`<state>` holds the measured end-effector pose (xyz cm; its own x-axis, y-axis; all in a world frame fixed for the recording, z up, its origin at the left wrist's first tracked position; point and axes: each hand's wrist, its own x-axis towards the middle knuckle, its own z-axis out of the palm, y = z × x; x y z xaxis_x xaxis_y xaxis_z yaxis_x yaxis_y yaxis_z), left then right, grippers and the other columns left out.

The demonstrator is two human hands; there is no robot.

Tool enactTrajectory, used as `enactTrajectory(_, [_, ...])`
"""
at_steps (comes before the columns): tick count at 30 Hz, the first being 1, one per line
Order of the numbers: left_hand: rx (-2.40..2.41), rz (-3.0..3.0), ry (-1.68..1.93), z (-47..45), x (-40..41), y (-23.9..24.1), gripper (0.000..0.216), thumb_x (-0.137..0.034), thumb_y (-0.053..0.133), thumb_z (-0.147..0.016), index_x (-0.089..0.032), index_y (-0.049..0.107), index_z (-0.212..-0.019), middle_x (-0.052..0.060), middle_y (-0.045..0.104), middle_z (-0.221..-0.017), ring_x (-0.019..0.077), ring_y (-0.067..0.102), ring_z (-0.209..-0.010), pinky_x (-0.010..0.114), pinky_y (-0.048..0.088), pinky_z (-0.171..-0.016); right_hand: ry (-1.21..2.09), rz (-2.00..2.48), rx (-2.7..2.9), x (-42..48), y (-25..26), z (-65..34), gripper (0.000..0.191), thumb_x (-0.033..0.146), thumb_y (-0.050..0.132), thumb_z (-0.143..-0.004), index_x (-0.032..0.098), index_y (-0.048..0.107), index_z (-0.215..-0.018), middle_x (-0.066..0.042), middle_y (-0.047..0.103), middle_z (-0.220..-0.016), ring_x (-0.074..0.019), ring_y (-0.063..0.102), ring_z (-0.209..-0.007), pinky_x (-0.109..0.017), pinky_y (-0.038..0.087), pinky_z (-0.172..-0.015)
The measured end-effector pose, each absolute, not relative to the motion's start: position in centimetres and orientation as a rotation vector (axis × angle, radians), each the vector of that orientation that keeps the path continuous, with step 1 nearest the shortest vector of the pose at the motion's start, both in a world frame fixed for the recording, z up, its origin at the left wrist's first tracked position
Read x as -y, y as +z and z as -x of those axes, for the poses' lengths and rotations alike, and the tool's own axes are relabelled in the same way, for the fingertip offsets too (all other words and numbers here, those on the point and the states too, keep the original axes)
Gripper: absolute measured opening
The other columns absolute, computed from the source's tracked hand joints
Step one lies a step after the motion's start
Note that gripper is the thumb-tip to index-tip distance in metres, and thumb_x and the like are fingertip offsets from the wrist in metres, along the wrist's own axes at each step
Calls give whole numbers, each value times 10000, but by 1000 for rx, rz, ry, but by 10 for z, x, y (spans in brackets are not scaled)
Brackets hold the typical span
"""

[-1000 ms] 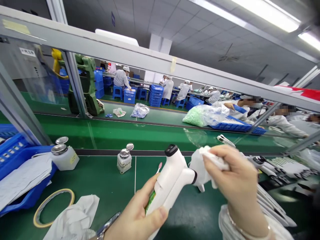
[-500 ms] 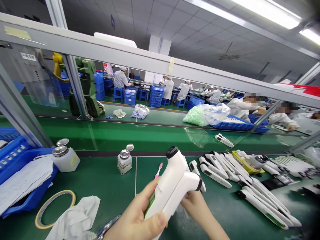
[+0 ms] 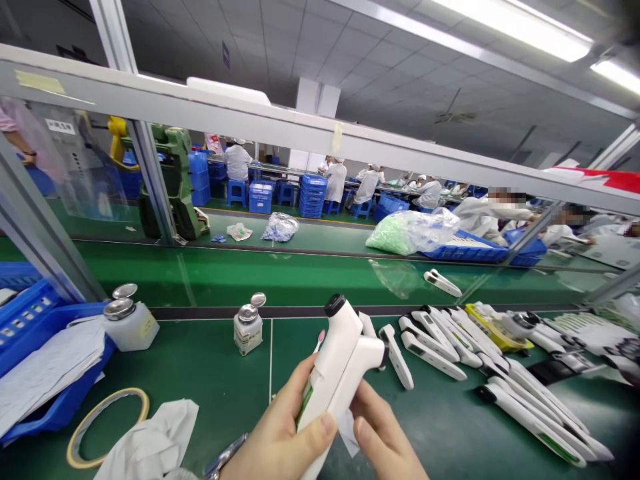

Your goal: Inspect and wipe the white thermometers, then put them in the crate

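Two white forehead thermometers (image 3: 333, 373) with black tips are pressed together, tilted upward at the front centre. My left hand (image 3: 285, 427) is closed round them, thumb across the near face. My right hand (image 3: 383, 433) is closed at their right side, its fingertips against the lower thermometer. A thin white piece (image 3: 349, 433), cloth or paper, hangs between its thumb and fingers. Behind the thermometers lies a pink toothbrush (image 3: 320, 339), partly hidden. Another white thermometer (image 3: 397, 357) rests on the green table just beyond my right hand.
Several thermometers (image 3: 530, 407) lie in rows at right, near a yellow tray (image 3: 500, 333). Two pump bottles, one mid-table (image 3: 248, 332) and one left (image 3: 133, 323), stand open-lidded. A tape roll (image 3: 77, 440), white cloth (image 3: 150, 440) and blue basket (image 3: 37, 413) are left. Co-workers sit beyond the metal frame.
The held thermometers have shifted slightly left and turned a little. My right hand has come round from behind them, so its thumb and the thin white piece now show.
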<state>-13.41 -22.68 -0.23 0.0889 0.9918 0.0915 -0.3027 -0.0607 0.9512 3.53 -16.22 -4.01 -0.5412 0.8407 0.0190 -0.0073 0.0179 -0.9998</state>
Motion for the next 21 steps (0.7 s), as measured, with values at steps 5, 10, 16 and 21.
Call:
enactTrajectory(5, [-925, -1043, 1250, 130, 217, -9, 696, -522, 476, -833, -202, 233, -1401, 56, 635, -849, 133, 585, -657, 225, 484, -617, 1838, 698, 1355, 162, -26, -9, 352, 421, 606, -811, 273, 603, -1130, -66, 658, -1071, -234, 637, -903, -339, 529, -758])
enactTrajectory(10, [-923, -923, 1186, 131, 217, 1, 592, -527, 321, -890, -185, 268, -1370, 100, 626, -1019, 170, 636, -747, 272, 496, -684, 1941, 552, 1178, 160, -16, -5, 310, 421, 611, -795, 206, 631, -1017, -37, 601, -736, -109, 484, -496, -230, 375, -430])
enactTrajectory(16, [-831, -855, 1175, 129, 216, 3, 538, -512, 291, -901, -166, 377, -1305, 131, 579, -1159, 205, 652, -802, 326, 503, -751, 1961, 588, 1118, 162, -14, -11, 308, 421, 616, -789, 213, 628, -1015, -38, 587, -738, -102, 454, -513, -217, 350, -425])
enactTrajectory(21, [-727, -733, 1236, 126, 210, -10, 523, -451, 349, -908, -186, 307, -1357, 84, 646, -939, 147, 634, -604, 273, 507, -600, 1950, 590, 1286, 155, -20, -14, 345, 425, 560, -836, 197, 576, -1094, -66, 640, -780, -128, 537, -475, -246, 418, -406])
